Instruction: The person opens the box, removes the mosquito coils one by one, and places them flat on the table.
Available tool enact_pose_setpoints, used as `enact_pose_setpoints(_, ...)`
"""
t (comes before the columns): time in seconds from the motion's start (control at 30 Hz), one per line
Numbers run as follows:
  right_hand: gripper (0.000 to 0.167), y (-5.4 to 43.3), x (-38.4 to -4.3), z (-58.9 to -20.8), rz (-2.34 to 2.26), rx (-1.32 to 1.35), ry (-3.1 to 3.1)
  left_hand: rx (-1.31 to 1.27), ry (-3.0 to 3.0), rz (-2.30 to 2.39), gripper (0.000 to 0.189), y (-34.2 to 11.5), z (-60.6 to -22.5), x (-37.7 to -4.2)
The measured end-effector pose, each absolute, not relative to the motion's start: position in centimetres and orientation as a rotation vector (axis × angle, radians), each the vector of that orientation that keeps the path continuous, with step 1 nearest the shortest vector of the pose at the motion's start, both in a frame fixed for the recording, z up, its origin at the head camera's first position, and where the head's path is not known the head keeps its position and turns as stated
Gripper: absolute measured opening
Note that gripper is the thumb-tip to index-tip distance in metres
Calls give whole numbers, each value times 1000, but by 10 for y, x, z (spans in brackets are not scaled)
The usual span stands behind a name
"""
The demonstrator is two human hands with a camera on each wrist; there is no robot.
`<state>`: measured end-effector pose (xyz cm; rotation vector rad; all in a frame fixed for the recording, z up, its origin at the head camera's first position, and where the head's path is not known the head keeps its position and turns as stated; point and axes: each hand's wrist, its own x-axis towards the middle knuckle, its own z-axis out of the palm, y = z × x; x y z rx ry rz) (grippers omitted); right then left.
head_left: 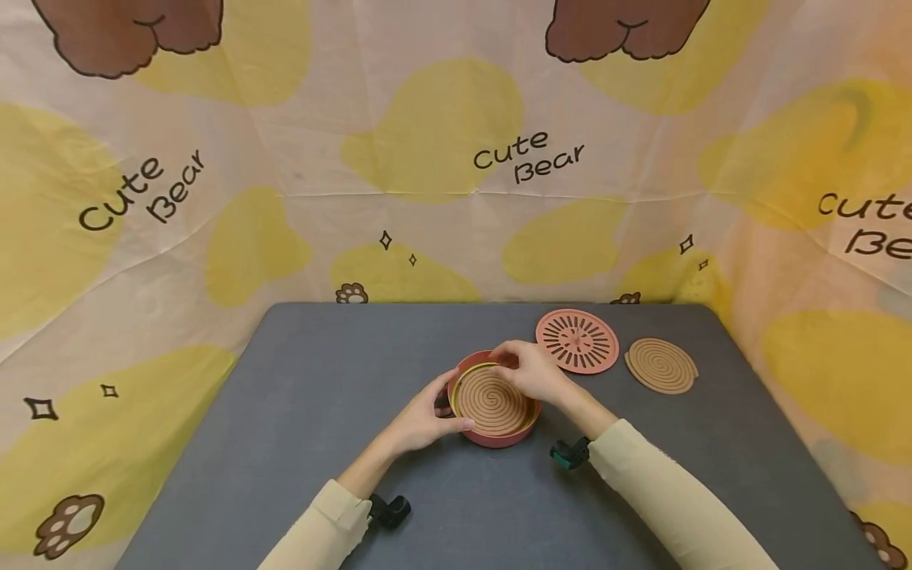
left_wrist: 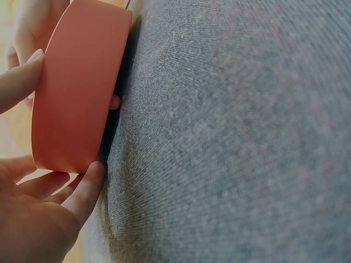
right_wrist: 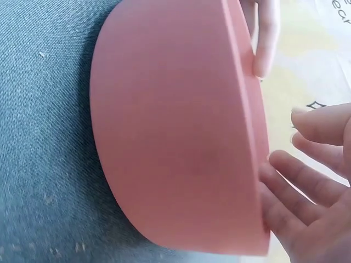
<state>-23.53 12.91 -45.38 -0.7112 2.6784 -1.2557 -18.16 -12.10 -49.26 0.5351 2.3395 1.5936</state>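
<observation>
A round pink mosquito coil holder stands on the table, with a brown mosquito coil lying inside it within a yellow ring. My left hand grips the holder's left side, thumb over the near rim and fingers around the outer wall. Over the far right rim reaches my right hand, its fingertips dipping in at the coil's edge. In the right wrist view those fingers lie loosely bent at the rim, the thumb apart from them; their tips are partly hidden behind the holder's wall.
Just behind the right hand, a pink slotted lid lies flat on the grey table. A second brown coil rests to its right. Patterned cloth hangs behind the table and along both sides.
</observation>
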Motion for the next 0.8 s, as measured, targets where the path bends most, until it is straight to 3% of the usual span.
enact_pose_setpoints(0.8, 31, 108, -237, -468, -1019, -746, 2764, 481, 2327, 1608, 89, -119, -490, -179)
